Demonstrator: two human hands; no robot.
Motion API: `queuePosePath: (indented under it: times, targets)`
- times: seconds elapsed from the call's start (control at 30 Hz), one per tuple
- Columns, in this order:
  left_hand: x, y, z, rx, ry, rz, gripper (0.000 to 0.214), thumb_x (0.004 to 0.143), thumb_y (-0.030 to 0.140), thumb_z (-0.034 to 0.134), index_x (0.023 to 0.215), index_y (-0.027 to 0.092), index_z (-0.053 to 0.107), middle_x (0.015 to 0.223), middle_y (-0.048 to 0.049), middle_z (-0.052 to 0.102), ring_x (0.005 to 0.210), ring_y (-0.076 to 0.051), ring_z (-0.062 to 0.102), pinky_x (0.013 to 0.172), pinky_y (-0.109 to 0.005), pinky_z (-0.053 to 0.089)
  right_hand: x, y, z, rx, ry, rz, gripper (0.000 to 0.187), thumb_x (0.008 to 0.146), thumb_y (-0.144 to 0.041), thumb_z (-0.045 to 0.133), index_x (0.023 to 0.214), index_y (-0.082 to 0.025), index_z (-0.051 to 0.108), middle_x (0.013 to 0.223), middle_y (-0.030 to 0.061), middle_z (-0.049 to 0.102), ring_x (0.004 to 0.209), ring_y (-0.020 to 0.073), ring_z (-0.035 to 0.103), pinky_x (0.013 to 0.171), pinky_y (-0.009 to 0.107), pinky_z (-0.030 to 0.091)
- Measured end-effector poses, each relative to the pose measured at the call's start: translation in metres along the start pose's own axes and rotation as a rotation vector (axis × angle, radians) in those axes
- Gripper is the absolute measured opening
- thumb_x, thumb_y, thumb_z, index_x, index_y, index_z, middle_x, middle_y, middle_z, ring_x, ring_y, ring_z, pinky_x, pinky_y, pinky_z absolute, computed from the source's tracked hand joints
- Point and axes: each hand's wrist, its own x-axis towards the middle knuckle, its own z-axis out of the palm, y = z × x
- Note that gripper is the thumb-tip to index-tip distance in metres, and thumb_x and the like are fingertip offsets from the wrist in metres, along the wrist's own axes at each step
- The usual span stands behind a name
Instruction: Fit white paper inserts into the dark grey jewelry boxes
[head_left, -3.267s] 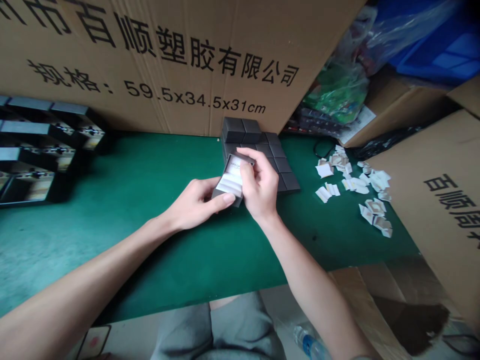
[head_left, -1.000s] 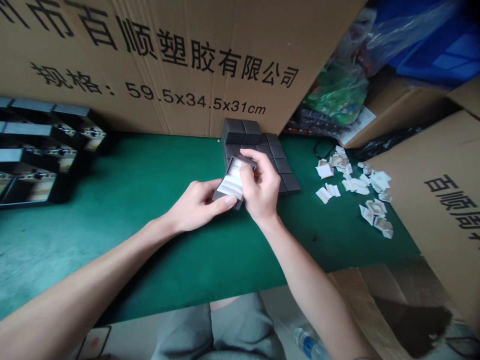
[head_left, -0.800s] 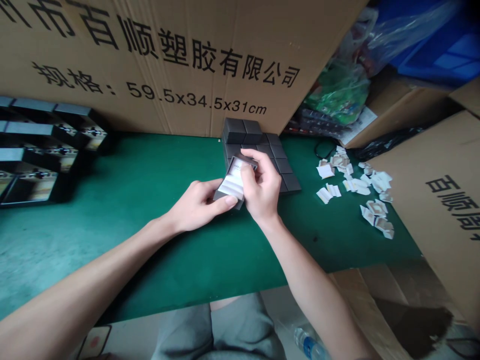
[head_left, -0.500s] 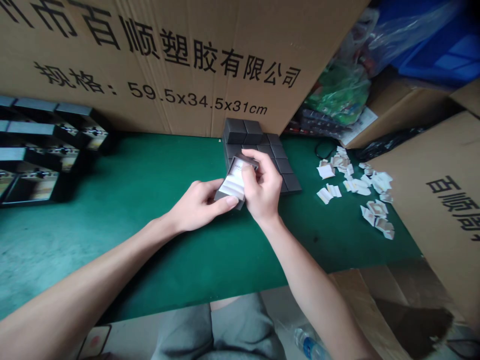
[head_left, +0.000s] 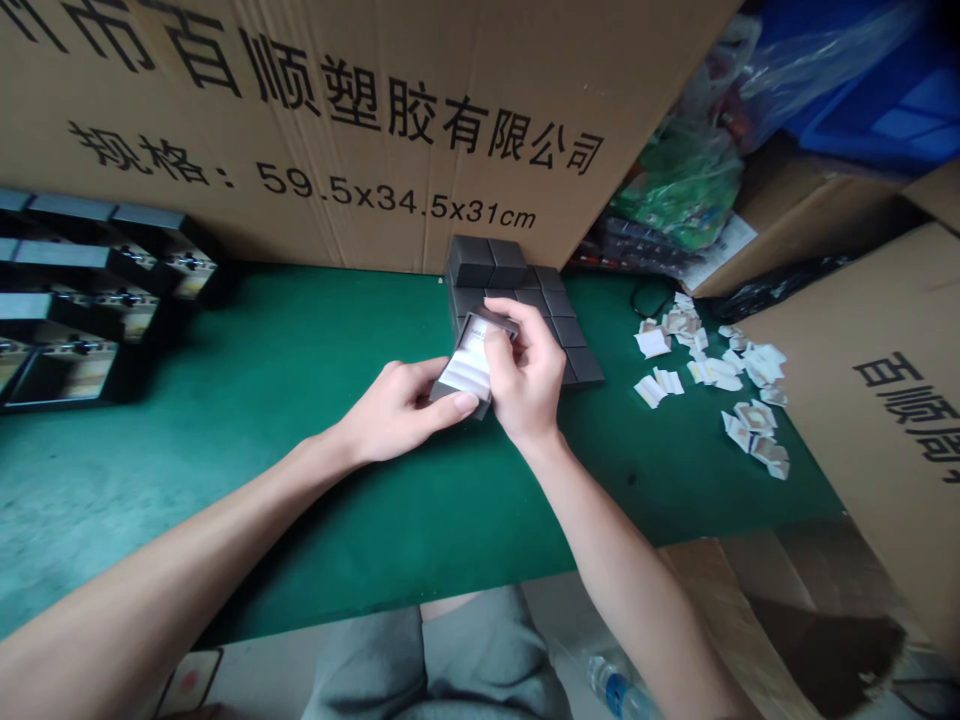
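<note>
At the left edge of the green table (head_left: 300, 480), open black boxes (head_left: 90, 300) are standing in rows with something set inside. I'm judging those done. Near the middle, I'm keeping the left hand (head_left: 390, 410) curled closed around the base of the small grey box (head_left: 469, 365), which is lying open. The right hand (head_left: 529, 385) is pinching its lid, thumb pressing the white lining. Closed grey boxes (head_left: 525, 295) are sitting at the back edge, seemingly untouched, with paper scraps (head_left: 720, 380) lying toward the right edge. Against the earlier frames nothing is really changing: same grip, same spot.
</note>
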Motion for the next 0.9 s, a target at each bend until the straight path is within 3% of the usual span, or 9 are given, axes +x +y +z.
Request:
queuePosePath:
  times: [0.9]
  targets:
    - [-0.0002, 0.0043, -0.0002, 0.017, 0.005, -0.013, 0.059, 0.087, 0.072, 0.052, 0.077, 0.015, 0.06, 0.056, 0.0018, 0.052, 0.052, -0.01, 0.04, 0.048, -0.022, 0.03, 0.0001, -0.0004, -0.0006, 0.002, -0.004, 0.002, 0.021, 0.094, -0.032, 0.058, 0.109, -0.025, 0.07, 0.097, 0.0005, 0.075, 0.074, 0.0132, 0.067, 0.061, 0.025, 0.053]
